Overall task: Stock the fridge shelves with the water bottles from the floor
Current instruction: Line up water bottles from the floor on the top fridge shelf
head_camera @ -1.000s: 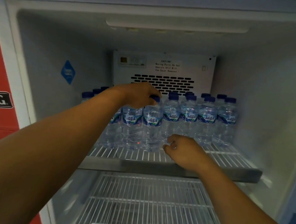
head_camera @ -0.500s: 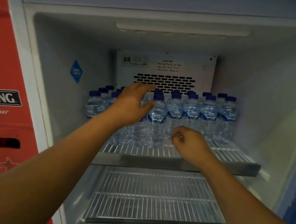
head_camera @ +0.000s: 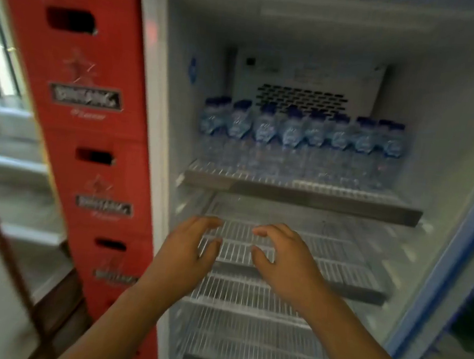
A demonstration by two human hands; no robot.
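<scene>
Several clear water bottles (head_camera: 298,139) with blue caps and blue labels stand in rows on the top wire shelf (head_camera: 301,196) of the open fridge. My left hand (head_camera: 190,250) and my right hand (head_camera: 280,257) hover side by side in front of the second wire shelf (head_camera: 351,274), well below the bottles. Both have loosely spread fingers and hold nothing. Further bare wire shelves (head_camera: 246,297) lie under my forearms. The picture is blurred by motion.
A stack of red plastic crates (head_camera: 88,134) stands tight against the fridge's left wall. The blue-edged fridge door (head_camera: 451,275) is swung open at the right. Steps and a barred window are at the far left.
Both hands have let go of the bottles and drawn back and down from the top shelf to the level of the second shelf. The camera has pulled back and turned left.
</scene>
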